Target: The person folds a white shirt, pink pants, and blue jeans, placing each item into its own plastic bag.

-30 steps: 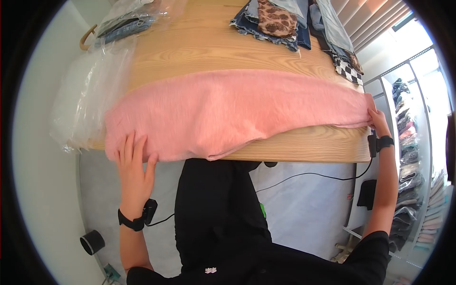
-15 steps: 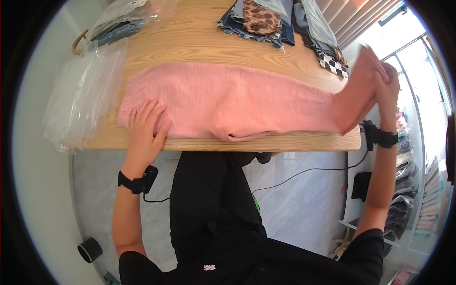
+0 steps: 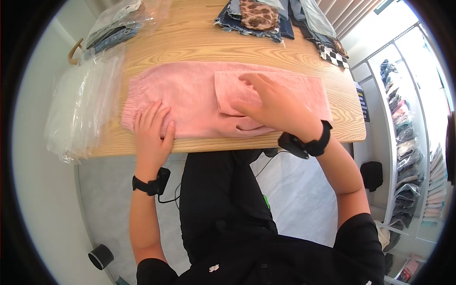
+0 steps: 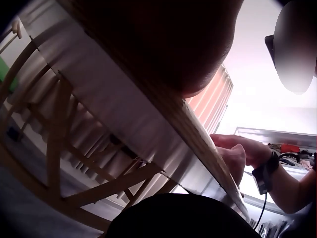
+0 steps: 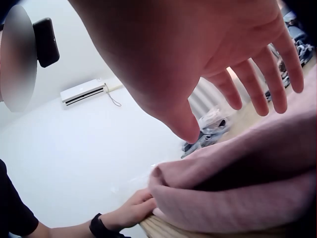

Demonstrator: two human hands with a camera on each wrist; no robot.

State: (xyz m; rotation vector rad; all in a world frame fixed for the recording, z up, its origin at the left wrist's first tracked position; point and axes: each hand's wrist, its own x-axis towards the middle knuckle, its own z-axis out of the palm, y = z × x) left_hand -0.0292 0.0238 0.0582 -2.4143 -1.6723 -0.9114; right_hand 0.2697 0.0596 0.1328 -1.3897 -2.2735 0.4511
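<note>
Pink elastic-waisted trousers (image 3: 190,90) lie along the front of the wooden table, the waistband at the left and the leg end folded back over the middle. My left hand (image 3: 153,135) rests on the cloth beside the waistband, fingers spread. Over the folded part hovers my right hand (image 3: 278,104); in the right wrist view that hand (image 5: 213,64) has its fingers extended and apart above the pink cloth (image 5: 237,198), holding nothing. The left wrist view shows mostly a dark, close part of the left hand against the table edge (image 4: 198,139).
Clear plastic bags (image 3: 85,104) lie at the table's left, with bagged jeans (image 3: 115,39) behind them. Denim with leopard-print cloth (image 3: 259,15) and jeans with checkered cloth (image 3: 334,57) are at the back. Shelves of clothes (image 3: 406,156) stand at the right.
The right hand has brought the raised leg end leftward, and it now lies over the trousers' middle. That hand has let go of the cloth. The left hand stays near the waistband.
</note>
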